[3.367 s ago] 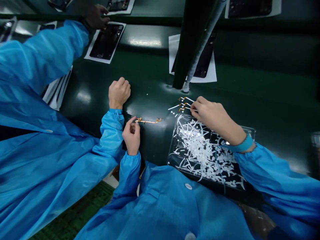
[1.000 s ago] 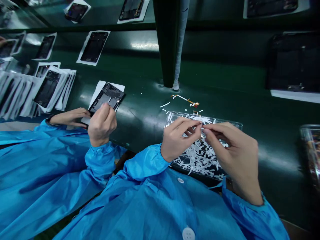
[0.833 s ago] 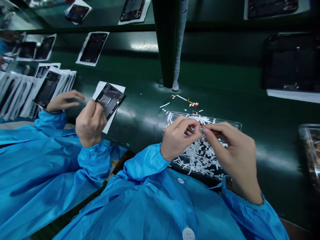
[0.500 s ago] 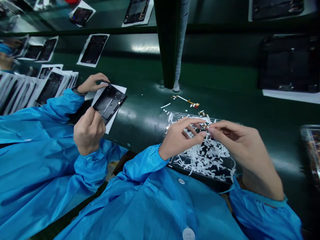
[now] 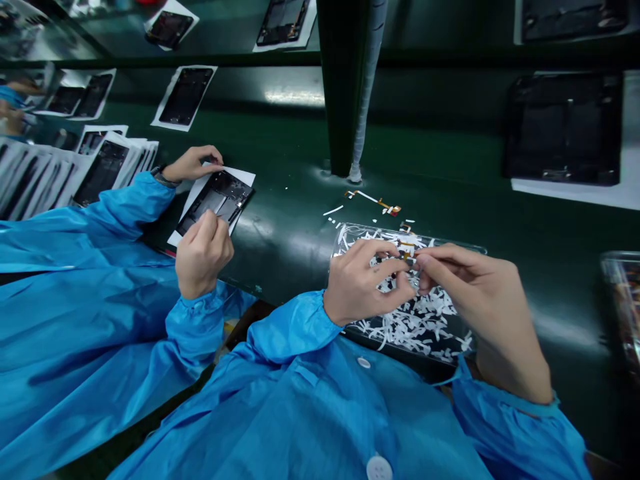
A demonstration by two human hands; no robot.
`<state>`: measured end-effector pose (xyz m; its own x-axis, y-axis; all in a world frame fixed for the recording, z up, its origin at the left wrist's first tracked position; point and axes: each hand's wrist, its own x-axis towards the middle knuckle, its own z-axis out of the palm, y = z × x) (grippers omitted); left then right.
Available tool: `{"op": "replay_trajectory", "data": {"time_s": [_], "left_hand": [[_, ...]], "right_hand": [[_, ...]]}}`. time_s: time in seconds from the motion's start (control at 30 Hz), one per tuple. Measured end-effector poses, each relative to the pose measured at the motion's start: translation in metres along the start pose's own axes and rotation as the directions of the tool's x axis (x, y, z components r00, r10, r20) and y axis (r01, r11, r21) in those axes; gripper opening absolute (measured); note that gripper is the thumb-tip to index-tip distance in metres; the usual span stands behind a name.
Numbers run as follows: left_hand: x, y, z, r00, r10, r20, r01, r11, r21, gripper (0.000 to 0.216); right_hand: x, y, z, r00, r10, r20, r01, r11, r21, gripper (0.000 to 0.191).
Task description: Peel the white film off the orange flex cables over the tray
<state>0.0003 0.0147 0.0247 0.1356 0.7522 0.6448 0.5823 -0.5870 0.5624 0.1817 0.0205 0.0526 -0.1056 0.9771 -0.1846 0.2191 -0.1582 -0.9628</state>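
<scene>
The right hand (image 5: pixel 483 287) had its thumb and forefinger pressed together on one end of a small orange flex strip (image 5: pixel 407 249), which lay between the fingertips of the two hands. The left hand (image 5: pixel 367 283) faced it with fingers curled and thumb set apart from them; whether its fingertips touched the strip could not be told. Directly beneath the fingers of both hands was a clear tray (image 5: pixel 467 249), strewn with white scraps (image 5: pixel 415 320). Just beyond the fingertips, near the tray's far edge, was another small flex piece (image 5: pixel 405 227), and farther out a longer flex cable (image 5: pixel 390 209) lay on the dark green worktop (image 5: pixel 285 253), with a white sliver (image 5: pixel 333 210) to its left. Well to the left of the fingers, a co-worker's one hand (image 5: pixel 205 253) was closed over a phone frame (image 5: pixel 225 197) on white paper, while the other hand (image 5: pixel 193 164) was at its upper edge. To the right of the fingers, well apart, stood a second clear container (image 5: pixel 623 280), cut off by the view.
</scene>
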Motion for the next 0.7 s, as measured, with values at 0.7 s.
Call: {"op": "replay_trajectory", "data": {"time_s": [0.7], "left_hand": [[0.0008, -0.0047, 0.0047, 0.997, 0.08, 0.016, -0.082, 0.958, 0.275, 0.002]], "right_hand": [[-0.0044, 0.0022, 0.0063, 0.999, -0.028, 0.044, 0.034, 0.992, -0.123, 0.024]]}}
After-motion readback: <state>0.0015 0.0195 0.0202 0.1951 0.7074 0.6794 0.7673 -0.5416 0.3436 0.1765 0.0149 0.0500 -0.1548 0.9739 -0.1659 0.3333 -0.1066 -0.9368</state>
